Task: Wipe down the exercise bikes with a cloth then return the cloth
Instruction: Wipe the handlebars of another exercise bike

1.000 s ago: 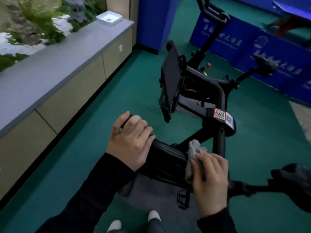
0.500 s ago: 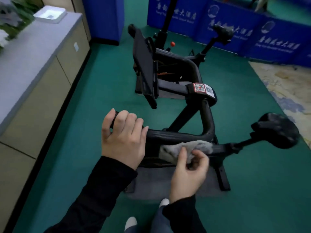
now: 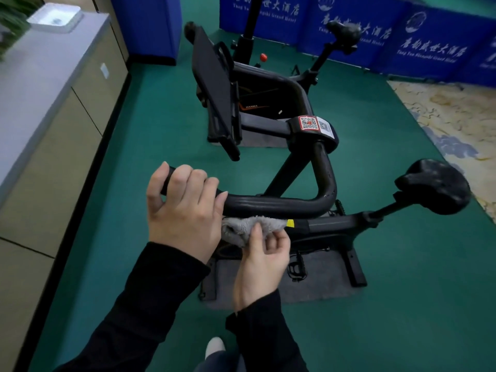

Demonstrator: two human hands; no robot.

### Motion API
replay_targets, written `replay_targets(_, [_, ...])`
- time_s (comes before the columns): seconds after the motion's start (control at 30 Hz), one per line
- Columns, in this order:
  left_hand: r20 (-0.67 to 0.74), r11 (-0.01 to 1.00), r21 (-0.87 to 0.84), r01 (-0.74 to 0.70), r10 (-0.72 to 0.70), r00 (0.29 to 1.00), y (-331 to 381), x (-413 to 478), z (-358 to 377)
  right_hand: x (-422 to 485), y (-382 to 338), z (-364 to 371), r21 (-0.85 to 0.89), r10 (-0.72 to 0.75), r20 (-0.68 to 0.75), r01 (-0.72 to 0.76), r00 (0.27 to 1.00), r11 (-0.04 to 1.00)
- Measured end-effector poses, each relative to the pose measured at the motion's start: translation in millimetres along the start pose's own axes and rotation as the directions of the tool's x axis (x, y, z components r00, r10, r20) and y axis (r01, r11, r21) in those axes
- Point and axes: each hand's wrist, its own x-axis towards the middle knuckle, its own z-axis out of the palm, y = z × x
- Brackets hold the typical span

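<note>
A black exercise bike (image 3: 326, 181) stands in front of me on a grey mat. My left hand (image 3: 185, 208) grips the near end of its handlebar (image 3: 276, 206). Just below that bar, my right hand (image 3: 264, 255) pinches a grey fluffy cloth (image 3: 247, 226) against the bike's frame, beside a yellow sticker. The bike's black saddle (image 3: 434, 189) sticks out to the right. A second black bike (image 3: 268, 84) with a dark screen panel (image 3: 214, 92) stands behind the first.
A long grey-topped cabinet (image 3: 53, 84) runs along the left, with a white tray (image 3: 55, 18) at its far end. Blue banner panels (image 3: 375, 30) close off the back. Green carpet covers the floor; a patterned rug (image 3: 451, 122) lies to the right.
The view has swung right and down over the bike. My right hand has slid the cloth left along the frame, from near the seat post toward my left hand. My left hand kept its grip.
</note>
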Motion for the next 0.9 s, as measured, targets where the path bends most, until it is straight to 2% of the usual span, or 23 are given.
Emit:
replay_targets(0.23, [-0.008, 1.000, 0.000, 0.012, -0.012, 1.000, 2, 1, 1, -6, 18, 9, -0.065, 0.086, 0.219, -0.074, 0.972, 0.995])
replay_targets(0.3, [-0.007, 1.000, 0.004, 0.010, -0.010, 1.000, 2, 1, 0, -3, 14, 7, -0.085, 0.097, 0.217, -0.080, 0.971, 0.993])
replay_targets(0.4, [-0.003, 1.000, 0.004, 0.017, -0.017, 1.000, 2, 1, -1, 5, 2, 0, -0.058, 0.112, 0.139, -0.105, 0.984, 0.993])
replay_targets(0.47, [-0.003, 1.000, 0.002, 0.024, -0.024, 1.000, 3, 1, -1, 7, -2, -2, -0.030, 0.121, 0.149, -0.118, 0.981, 0.993])
replay_targets(0.6, [0.003, 0.999, -0.001, 0.032, -0.032, 0.999, 3, 1, 0, 2, 1, 4, -0.031, 0.220, 0.317, -0.221, 0.923, 0.975])
replay_targets(0.67, [0.007, 1.000, 0.002, 0.025, -0.025, 1.000, 3, 1, 0, 2, -2, 3, -0.036, 0.264, 0.356, -0.269, 0.896, 0.962])
replay_targets(0.77, [0.020, 1.000, 0.005, 0.022, -0.022, 1.000, 3, 1, -1, 9, -14, -8, 0.024, 0.233, 0.308, -0.252, 0.922, 0.967])
replay_targets(0.83, [0.034, 0.999, 0.007, 0.032, -0.032, 0.999, 4, 1, -3, 18, -26, -18, 0.103, 0.170, 0.198, -0.193, 0.965, 0.976])
replay_targets(0.9, [0.044, 0.998, -0.008, 0.063, -0.063, 0.997, 7, 2, -5, 26, -35, -28, 0.071, 0.081, 0.040, -0.084, 0.996, 0.994])
